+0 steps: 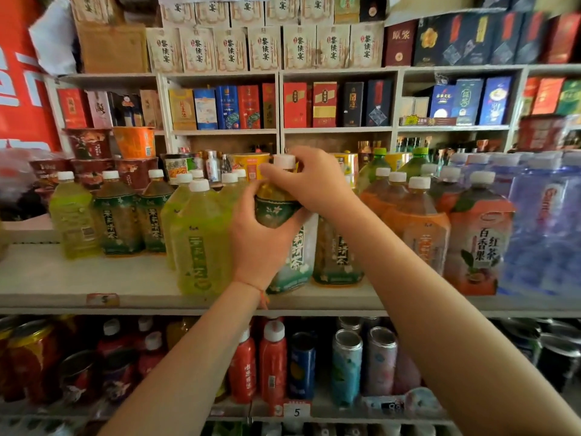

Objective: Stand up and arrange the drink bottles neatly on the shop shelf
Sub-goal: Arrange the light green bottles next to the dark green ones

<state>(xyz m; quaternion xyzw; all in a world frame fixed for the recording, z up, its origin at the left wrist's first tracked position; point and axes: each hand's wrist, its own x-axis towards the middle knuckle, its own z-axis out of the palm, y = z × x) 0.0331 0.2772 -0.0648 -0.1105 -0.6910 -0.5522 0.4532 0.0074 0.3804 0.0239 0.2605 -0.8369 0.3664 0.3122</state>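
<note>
A jasmine tea bottle (276,209) with a white cap and a dark green label stands upright at the front middle of the white shelf (56,278). My left hand (261,234) wraps its body from the left. My right hand (311,184) grips its neck and shoulder from the right, just under the cap. A pale green tea bottle (201,240) stands right beside it on the left. To the right stands another jasmine tea bottle (338,250), then orange-labelled tea bottles (418,225) and a passion fruit tea bottle (481,243).
More green and jasmine tea bottles (116,215) stand at the shelf's left with bare shelf in front of them. Wrapped water bottles (547,221) fill the right end. Noodle cups (135,143) sit behind. Red bottles and cans (273,363) fill the lower shelf. Liquor boxes (226,105) line the wall shelves.
</note>
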